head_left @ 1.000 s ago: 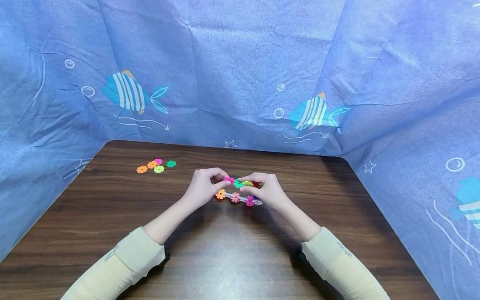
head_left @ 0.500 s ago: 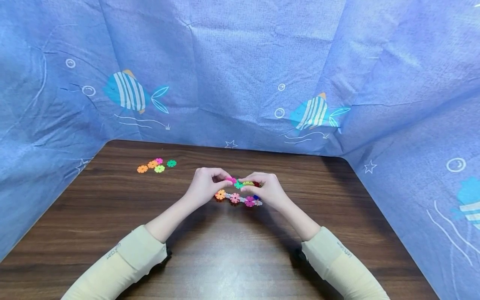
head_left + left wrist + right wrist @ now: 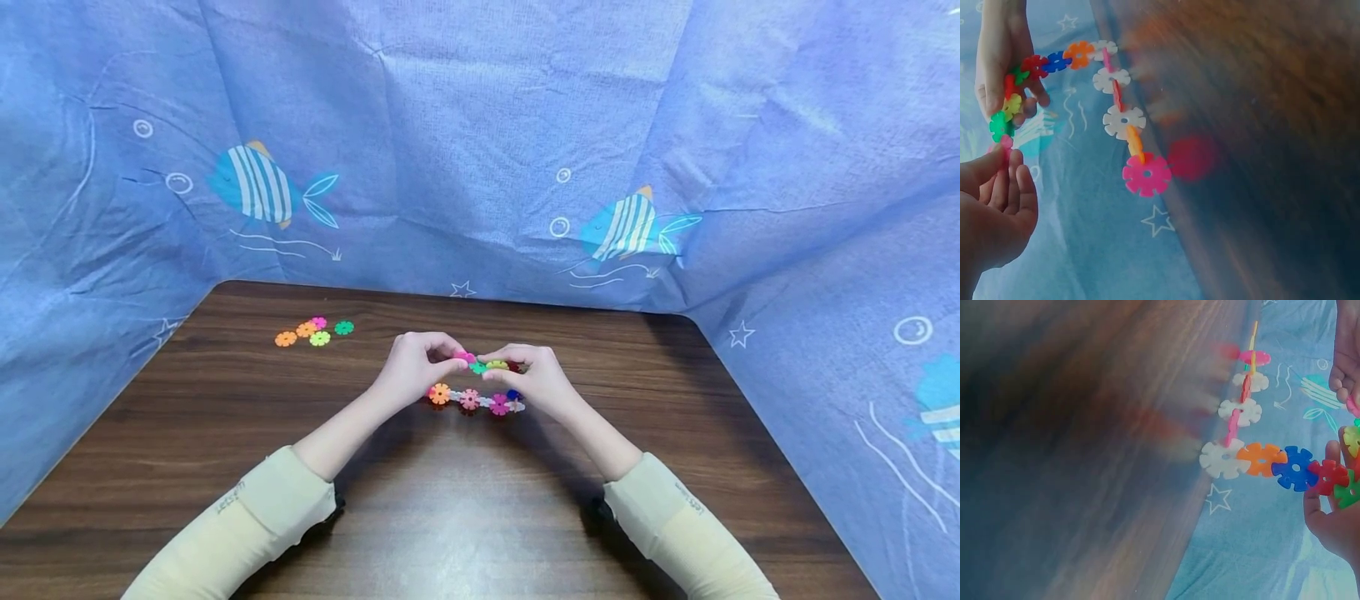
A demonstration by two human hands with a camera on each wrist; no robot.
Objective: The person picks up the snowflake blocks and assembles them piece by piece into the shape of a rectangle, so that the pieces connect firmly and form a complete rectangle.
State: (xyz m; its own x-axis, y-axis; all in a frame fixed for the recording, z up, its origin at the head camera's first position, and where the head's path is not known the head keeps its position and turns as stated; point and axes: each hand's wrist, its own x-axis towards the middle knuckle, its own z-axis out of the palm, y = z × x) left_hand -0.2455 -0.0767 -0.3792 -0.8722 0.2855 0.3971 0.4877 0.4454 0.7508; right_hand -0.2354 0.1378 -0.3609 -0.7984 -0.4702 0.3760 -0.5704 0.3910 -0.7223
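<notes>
A chain of interlocking flower-shaped plastic discs (image 3: 470, 400) hangs between both hands over the middle of the table. My left hand (image 3: 412, 367) pinches a pink disc (image 3: 1006, 142) between thumb and fingers, where it meets a green disc (image 3: 1002, 126). With curled fingers my right hand (image 3: 531, 377) grips the chain around its yellow and green discs. From there red, blue (image 3: 1296, 468), orange and white discs lead round to the chain's near side. A pink disc (image 3: 1147, 174) sits toward the far end in the left wrist view. Fingers partly hide the joint between the hands.
Several loose discs lie at the table's back left: two orange (image 3: 285, 338), a pink (image 3: 318, 322), a yellow-green (image 3: 320, 338) and a green one (image 3: 344, 327). A blue cloth with printed fish (image 3: 621, 223) stands behind the brown table (image 3: 187, 433).
My left hand has shifted slightly right with the pink disc, closer to the right hand. The near side of the chain hangs a little lower. The right hand is almost still.
</notes>
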